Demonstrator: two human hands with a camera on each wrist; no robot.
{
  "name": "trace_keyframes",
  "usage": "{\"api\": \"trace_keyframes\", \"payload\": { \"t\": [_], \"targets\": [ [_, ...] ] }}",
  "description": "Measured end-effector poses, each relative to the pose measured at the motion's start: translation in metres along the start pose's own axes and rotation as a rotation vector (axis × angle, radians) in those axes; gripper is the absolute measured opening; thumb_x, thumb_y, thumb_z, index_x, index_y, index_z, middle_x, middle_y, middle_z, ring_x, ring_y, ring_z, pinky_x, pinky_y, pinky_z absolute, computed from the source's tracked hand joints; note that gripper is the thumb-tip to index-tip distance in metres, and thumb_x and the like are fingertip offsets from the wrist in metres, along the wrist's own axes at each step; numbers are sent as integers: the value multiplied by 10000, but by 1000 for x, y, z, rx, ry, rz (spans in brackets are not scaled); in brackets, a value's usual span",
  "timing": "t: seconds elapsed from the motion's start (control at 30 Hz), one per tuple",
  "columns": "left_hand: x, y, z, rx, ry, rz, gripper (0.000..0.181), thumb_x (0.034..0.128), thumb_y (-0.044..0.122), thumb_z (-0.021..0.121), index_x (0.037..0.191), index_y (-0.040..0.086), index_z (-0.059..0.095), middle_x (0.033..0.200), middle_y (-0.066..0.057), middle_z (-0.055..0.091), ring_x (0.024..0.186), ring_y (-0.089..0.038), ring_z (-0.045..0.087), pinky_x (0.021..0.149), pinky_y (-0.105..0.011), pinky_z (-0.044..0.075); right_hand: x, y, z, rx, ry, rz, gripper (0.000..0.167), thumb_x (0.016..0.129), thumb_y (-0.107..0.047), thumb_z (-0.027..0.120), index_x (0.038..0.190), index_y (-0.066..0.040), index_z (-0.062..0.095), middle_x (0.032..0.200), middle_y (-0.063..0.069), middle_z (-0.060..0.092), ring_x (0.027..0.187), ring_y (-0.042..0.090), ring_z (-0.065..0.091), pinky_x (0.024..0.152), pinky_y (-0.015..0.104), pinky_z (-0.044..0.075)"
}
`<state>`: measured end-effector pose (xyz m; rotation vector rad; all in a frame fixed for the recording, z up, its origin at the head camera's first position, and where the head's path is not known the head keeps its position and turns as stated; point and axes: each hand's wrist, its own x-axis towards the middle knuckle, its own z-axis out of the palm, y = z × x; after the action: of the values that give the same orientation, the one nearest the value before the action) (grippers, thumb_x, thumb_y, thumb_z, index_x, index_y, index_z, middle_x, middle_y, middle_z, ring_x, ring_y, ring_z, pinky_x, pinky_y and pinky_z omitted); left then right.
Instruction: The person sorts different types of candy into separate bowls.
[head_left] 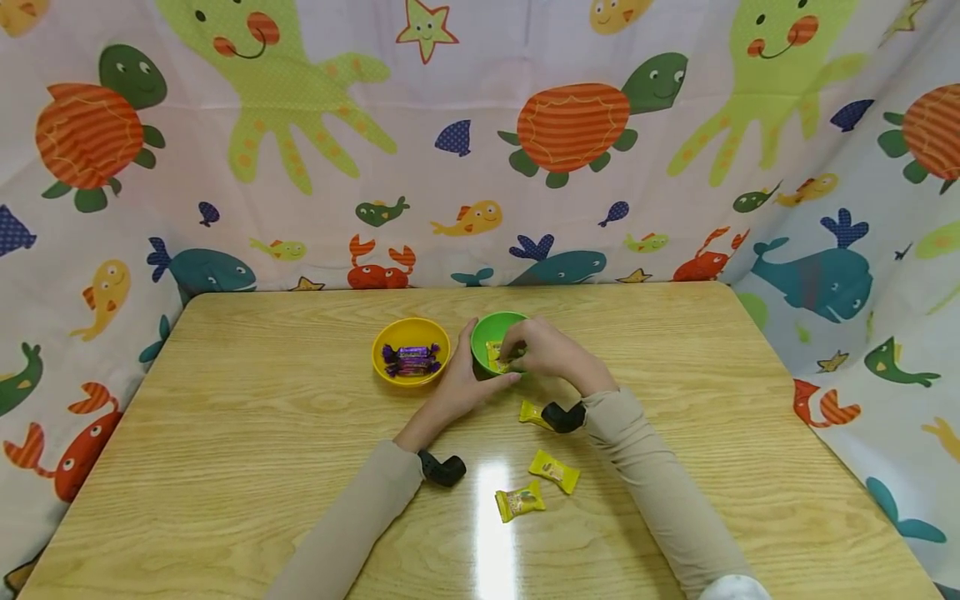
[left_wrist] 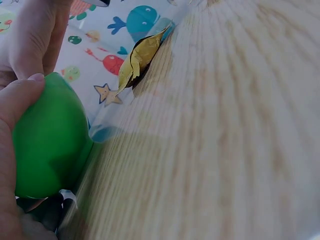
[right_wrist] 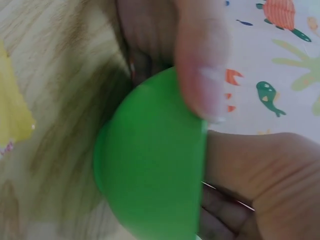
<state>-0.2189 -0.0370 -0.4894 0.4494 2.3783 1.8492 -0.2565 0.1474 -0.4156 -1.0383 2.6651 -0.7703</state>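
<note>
My left hand [head_left: 459, 385] grips the green bowl [head_left: 495, 323] from the left, its thumb laid along the near rim. In the left wrist view, that thumb presses on the side of the bowl [left_wrist: 50, 145]. My right hand [head_left: 553, 354] reaches over the right rim with bent fingers inside the bowl. Its fingertips are at a yellow-wrapped candy [head_left: 492, 353]; whether they pinch it is hidden. In the right wrist view, the bowl's wall [right_wrist: 155, 155] covers part of the right hand [right_wrist: 270, 175]. The bowl appears upright on the table.
Left of the green bowl stands a yellow bowl [head_left: 411, 330] with purple-wrapped candies [head_left: 414, 360]. Yellow candies lie nearer me: one [head_left: 532, 413] under my right wrist, one [head_left: 555, 472] beyond another [head_left: 520, 502]. A sea-animal curtain [head_left: 322, 233] hangs behind the wooden table [head_left: 247, 417].
</note>
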Motion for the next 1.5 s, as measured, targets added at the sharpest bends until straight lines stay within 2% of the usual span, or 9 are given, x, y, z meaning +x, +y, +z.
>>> {"api": "trace_keyframes", "payload": {
  "t": [0.33,0.5,0.63,0.7,0.87,0.97,1.07,1.27,1.5],
  "targets": [
    [0,0,-1,19,14,-15,1092,845,358,801,1597,147,37,1559,-110,285,1394,-241,351,1161,-454,273,-19,-6,-17,179,102,-56,134,826,22,771,959,9,758,947,119,726,899,245,655,848,514,532],
    [0,0,0,27,21,-15,1097,836,353,810,1596,139,49,1575,-119,266,1412,-250,325,1166,-479,253,-42,0,-17,292,185,3,141,873,-52,753,1010,-18,755,949,45,720,877,192,643,859,542,511],
    [0,0,1,32,29,-13,1101,828,342,819,1593,121,60,1576,-120,267,1417,-251,315,1172,-480,238,-61,8,-11,431,213,62,162,897,-120,748,1022,-17,749,949,26,714,886,191,645,876,506,507],
    [0,0,2,35,32,-11,1106,824,349,822,1592,117,61,1580,-112,266,1423,-242,307,1177,-472,228,-69,15,-5,505,209,76,181,907,-127,739,1031,4,739,969,59,716,904,195,655,875,431,523],
    [1,-1,2,44,38,-14,1115,818,358,826,1593,122,60,1581,-90,270,1429,-218,297,1180,-453,224,-84,32,15,671,164,135,243,915,-105,724,1087,65,704,1043,152,708,950,224,686,836,289,550],
    [1,0,2,45,36,-16,1120,818,366,825,1594,122,55,1591,-93,253,1438,-223,282,1180,-460,219,-89,43,29,716,125,152,265,908,-115,733,1113,50,699,1058,156,706,943,206,694,834,290,557],
    [1,0,1,50,37,-17,1132,812,394,824,1595,121,52,1600,-101,236,1448,-232,267,1182,-468,213,-91,46,36,733,101,140,269,908,-106,731,1138,28,694,1078,157,700,950,213,686,837,285,553],
    [1,1,1,45,44,-22,1123,818,376,822,1595,118,52,1608,-87,227,1457,-222,250,1186,-453,202,-96,51,44,683,102,46,299,873,-84,766,1159,-28,699,1118,122,689,1011,253,647,880,286,527],
    [0,1,2,39,43,-36,1120,828,348,818,1597,126,35,1616,-93,205,1467,-234,225,1186,-475,193,-98,43,50,413,133,-102,414,779,-139,864,1156,-96,701,1122,38,681,1037,200,615,916,268,487]
  ]
}}
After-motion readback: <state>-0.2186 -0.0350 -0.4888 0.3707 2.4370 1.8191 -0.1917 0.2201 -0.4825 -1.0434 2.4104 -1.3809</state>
